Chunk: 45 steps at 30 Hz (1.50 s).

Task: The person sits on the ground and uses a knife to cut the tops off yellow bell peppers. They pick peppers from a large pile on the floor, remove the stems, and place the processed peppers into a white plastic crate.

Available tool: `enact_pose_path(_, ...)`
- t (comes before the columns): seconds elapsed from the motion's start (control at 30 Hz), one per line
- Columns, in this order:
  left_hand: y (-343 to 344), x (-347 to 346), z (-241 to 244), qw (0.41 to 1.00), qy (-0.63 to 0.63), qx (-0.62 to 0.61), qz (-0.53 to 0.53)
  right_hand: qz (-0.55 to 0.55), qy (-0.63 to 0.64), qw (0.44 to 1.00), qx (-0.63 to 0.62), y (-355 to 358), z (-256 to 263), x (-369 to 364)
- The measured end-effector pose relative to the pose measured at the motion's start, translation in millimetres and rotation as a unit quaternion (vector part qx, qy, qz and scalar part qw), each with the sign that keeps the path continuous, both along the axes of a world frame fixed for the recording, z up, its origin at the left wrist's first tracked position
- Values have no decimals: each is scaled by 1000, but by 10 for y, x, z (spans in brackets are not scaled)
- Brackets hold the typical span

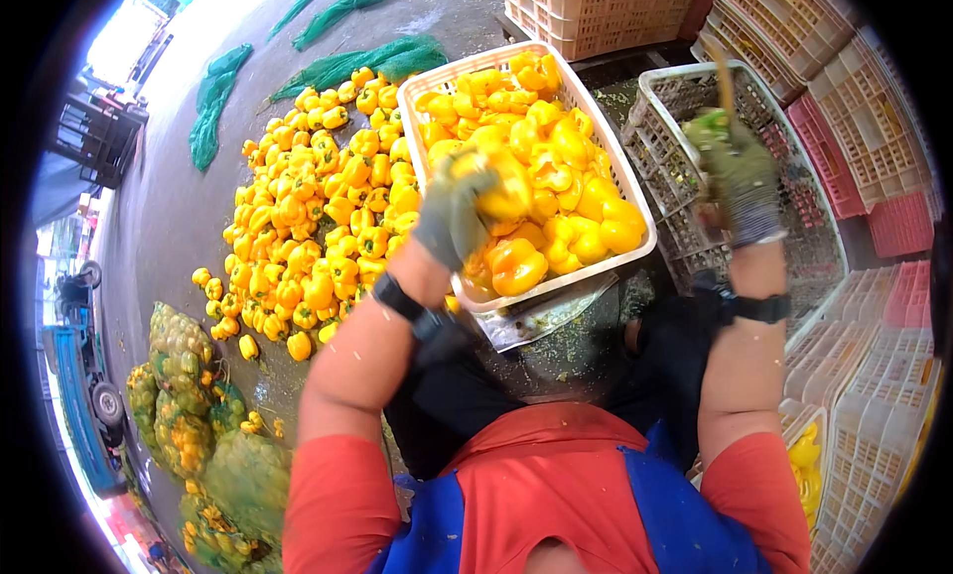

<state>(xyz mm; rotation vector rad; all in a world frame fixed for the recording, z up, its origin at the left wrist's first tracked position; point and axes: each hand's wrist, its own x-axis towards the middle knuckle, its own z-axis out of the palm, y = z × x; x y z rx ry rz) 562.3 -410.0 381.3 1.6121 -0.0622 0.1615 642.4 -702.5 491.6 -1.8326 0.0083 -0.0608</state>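
My gloved left hand is over the near left side of a white plastic crate, its fingers around a yellow bell pepper that is blurred by motion. Cut yellow peppers fill this crate. To the right, my right hand, also gloved, is closed on a tool with a thin, light brown part pointing up; its exact kind is unclear. Green pepper scraps show beside those fingers. That hand is above a grey-white mesh crate with scraps inside.
Whole yellow peppers lie heaped on the floor at the left. Green net bags lie beyond them, and filled net sacks stand at lower left. Stacked plastic crates line the right side. A blue vehicle is at far left.
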Motion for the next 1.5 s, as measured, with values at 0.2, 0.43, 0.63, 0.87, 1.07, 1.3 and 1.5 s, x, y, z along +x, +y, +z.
enact_pose_path(0.2, 1083, 701, 107, 995, 67, -3, 79, -125, -7, 985, -114, -872, -621, 816)
enact_pose_path(0.43, 2434, -932, -871, 885, 79, -276, 368, -19, 77, 994, -75, -392, -524, 448)
enact_pose_path(0.63, 2334, -3272, -2643, 752, 436, -68, 490, 117, 91, 989, -23, 398, -451, -164)
enact_pose_path(0.87, 1733, -3599, -3337, 665, 581, 158, 441, 180, 177, 965, -71, 935, -692, -209)
enact_pose_path(1.07, 1768, -3428, -3310, 727, 501, 46, 467, 228, 159, 954, -109, 1080, -836, -374)
enact_pose_path(1.3, 1646, -2387, -1200, 852, 121, -433, 267, 434, 135, 883, -117, 1242, -1007, -757)
enact_pose_path(1.5, 1072, -1555, 270, 928, 64, -360, 68, 413, 4, 908, -65, 1361, -748, -972)
